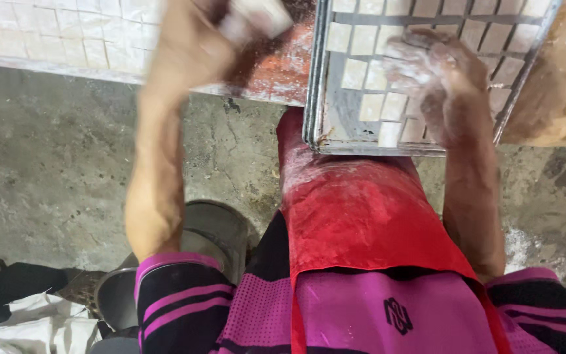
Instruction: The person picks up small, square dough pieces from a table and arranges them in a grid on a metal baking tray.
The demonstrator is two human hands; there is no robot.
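left hand point(194, 46) clamped on white cubes point(257, 18) | right hand point(437, 75) flat, fingers apart, on metal tray point(317, 78) | blurry lift, cubes could crumble or drop tbh

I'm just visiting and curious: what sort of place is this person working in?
Probably a small food workshop, perhaps making tofu or sweets. White cut squares cover a slab, more sit on a metal wire tray, and the floury right hand works above a rough concrete floor.

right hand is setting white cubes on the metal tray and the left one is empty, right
Not quite: the left hand is not empty; the head view shows it holding a blurred white cube. The right hand does rest on the cubes in the metal tray.
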